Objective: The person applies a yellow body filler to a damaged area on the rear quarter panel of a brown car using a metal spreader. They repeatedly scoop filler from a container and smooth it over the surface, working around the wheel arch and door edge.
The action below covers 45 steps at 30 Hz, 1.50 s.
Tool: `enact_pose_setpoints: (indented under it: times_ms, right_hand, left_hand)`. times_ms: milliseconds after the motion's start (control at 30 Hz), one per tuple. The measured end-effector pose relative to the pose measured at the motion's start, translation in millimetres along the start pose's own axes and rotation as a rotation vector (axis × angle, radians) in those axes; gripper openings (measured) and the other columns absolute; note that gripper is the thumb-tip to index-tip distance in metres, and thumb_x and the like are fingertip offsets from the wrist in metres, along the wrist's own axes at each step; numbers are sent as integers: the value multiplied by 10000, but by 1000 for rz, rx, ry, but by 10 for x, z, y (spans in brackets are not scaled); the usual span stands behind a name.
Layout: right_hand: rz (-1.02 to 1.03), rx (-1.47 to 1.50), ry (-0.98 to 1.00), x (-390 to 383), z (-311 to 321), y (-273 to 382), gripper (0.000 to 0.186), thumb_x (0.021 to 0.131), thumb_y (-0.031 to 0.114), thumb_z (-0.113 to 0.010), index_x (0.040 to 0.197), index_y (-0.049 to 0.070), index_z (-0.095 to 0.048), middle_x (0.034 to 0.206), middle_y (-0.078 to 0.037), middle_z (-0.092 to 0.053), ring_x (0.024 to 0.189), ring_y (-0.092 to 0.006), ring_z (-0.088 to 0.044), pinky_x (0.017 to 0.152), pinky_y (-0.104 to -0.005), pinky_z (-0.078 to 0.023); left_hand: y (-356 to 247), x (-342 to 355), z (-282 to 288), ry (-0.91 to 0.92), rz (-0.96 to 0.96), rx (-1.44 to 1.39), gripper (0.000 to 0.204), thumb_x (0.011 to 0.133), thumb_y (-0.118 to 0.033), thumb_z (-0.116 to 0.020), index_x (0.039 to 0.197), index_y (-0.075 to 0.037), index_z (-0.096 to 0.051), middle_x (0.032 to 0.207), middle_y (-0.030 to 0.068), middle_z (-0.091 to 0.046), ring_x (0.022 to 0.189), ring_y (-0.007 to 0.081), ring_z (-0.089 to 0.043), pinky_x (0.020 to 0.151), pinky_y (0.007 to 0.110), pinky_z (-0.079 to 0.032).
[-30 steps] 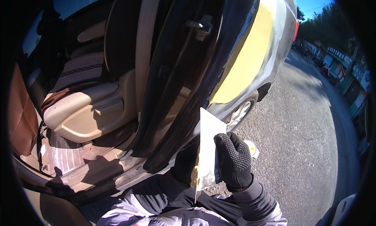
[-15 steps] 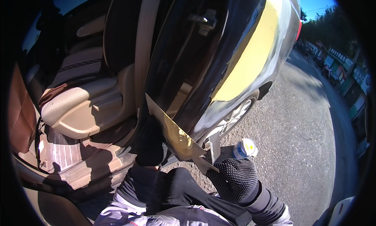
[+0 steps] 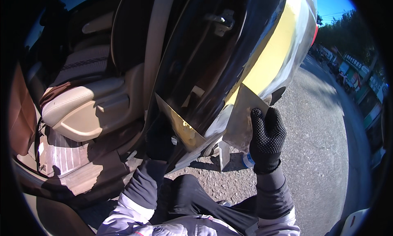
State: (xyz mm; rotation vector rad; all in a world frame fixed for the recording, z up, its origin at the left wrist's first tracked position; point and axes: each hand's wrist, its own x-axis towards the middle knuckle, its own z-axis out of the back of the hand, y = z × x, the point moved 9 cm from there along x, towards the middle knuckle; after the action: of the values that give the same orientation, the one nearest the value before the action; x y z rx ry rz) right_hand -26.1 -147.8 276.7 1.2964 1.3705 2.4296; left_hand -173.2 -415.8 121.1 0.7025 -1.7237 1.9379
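Sunlit grey pavement (image 3: 315, 129) stretches away on my right, and along my left stands the car (image 3: 192, 68), open at the side. Inside its doorway is a beige and brown seat (image 3: 84, 100). My knees, in black trousers (image 3: 192, 195), are bent below my hands. On the car's rear panel runs a long yellow patch (image 3: 266, 62), edged with whitish grey and narrowing toward its lower end.

My right hand (image 3: 268, 140), in a black glove with pale dots, pinches a flat grey spreader (image 3: 243, 118). The blade lies to the left of that hand, reaching up and outward from my fingers, with its top corner overlapping the bottom of the yellow patch (whether it actually touches the panel, I can't tell from this angle).

My left hand (image 3: 159, 140), gloved in black too, is closed on a thin plate (image 3: 168, 110) over by the door sill; it sits in such deep shadow that I can't make out the separate fingers. The plate slants down to the right, lying above and to the right of that hand, well short of the spreader.

Down on the pavement, a blue and white tub (image 3: 247, 160) peeks out just left of my right wrist, mostly covered. Smaller again is the lumpy yellow putty (image 3: 185, 131) on the plate's face.
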Motion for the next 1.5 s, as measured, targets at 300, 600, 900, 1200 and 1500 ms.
enact_pose_setpoints:
  times_ms: [300,600,900,1200,1500]
  right_hand:
    - [112,-134,79,344,52,181,130,1013,74,-659,1070,-41,-674,964,-144,-718,896,-193,-680,805,-336,-541]
    - [79,-258,145,230,-62,-3,162,1007,107,-678,1097,-28,-683,937,-135,-725,866,-191,-690,793,-323,-544]
    - [104,-248,239,-90,-218,-45,163,969,118,-706,1067,-8,-674,910,-189,-710,828,-304,-728,747,-356,-566]
    - [185,-250,123,422,89,109,156,994,110,-689,1073,-23,-701,936,-158,-746,831,-211,-714,762,-336,-557]
    - [42,-283,326,51,-132,-75,150,982,101,-675,1083,-6,-704,947,-177,-731,885,-290,-737,794,-360,-571]
  left_hand:
    - [275,-17,-53,-34,207,-359,386,1021,8,-544,1406,1,-579,1352,121,-642,1272,237,-593,1096,347,-463]
    - [-115,-17,14,-44,-62,52,397,995,1,-603,1392,18,-594,1367,147,-647,1256,255,-613,1074,353,-481]
    - [-34,-62,6,-41,-53,78,455,953,32,-636,1404,9,-589,1357,137,-658,1235,233,-632,1060,346,-492]
    - [381,-109,-209,-103,496,-1261,443,974,52,-618,1412,8,-576,1365,106,-625,1243,190,-596,1058,329,-483]
    - [307,-116,-33,-130,149,-569,414,940,88,-647,1349,31,-632,1303,152,-681,1198,247,-650,1036,361,-526]
